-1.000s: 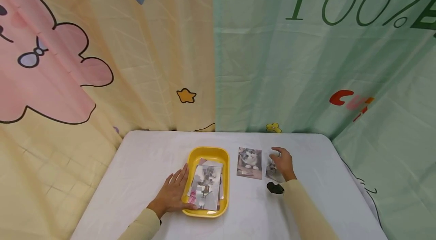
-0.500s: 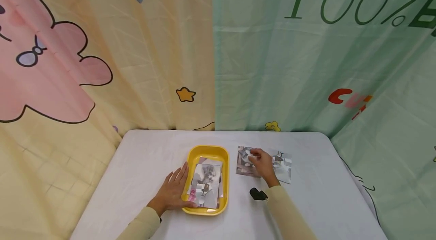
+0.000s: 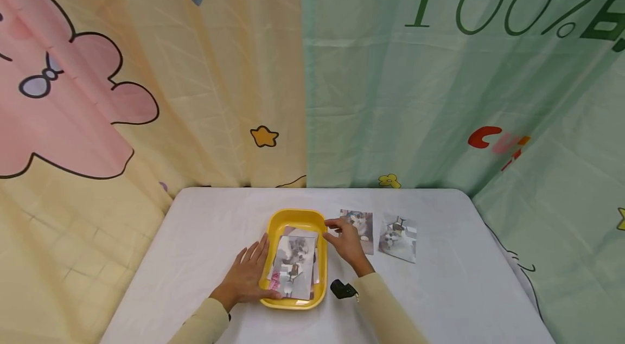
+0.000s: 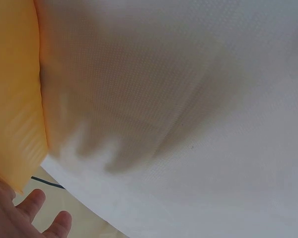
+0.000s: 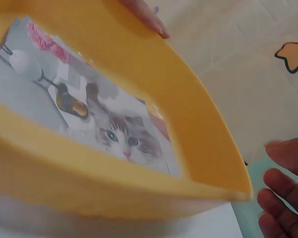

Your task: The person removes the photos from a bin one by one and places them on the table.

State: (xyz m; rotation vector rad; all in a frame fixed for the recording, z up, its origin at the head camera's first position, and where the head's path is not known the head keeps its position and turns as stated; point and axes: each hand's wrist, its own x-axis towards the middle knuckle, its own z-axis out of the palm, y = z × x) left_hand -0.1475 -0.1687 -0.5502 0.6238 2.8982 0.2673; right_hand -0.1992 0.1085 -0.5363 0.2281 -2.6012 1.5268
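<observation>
A yellow tray (image 3: 319, 295) stands on the white table with several cat photo cards in it. The topmost photo card (image 3: 294, 265) shows a cat and pink flowers. My left hand (image 3: 249, 273) rests on the tray's left rim with straight, spread fingers. At the tray's upper right rim hovers my right hand (image 3: 348, 241), fingers loosely bent and thumb apart, holding nothing. In the right wrist view the right hand's fingers (image 5: 283, 191) show beside the tray's corner. Partly behind that hand lies one cat photo (image 3: 366, 224); a second cat photo (image 3: 397, 238) lies to its right.
The white table (image 3: 454, 279) extends on both sides of the tray. Behind it hang a yellow curtain (image 3: 219, 89) and a green curtain (image 3: 381, 89). A black wrist device (image 3: 343, 290) sits at the right sleeve.
My right hand has moved left from the far right photo, across the other photo, to the tray's right rim. The far right photo lies uncovered. My left hand has stayed in place.
</observation>
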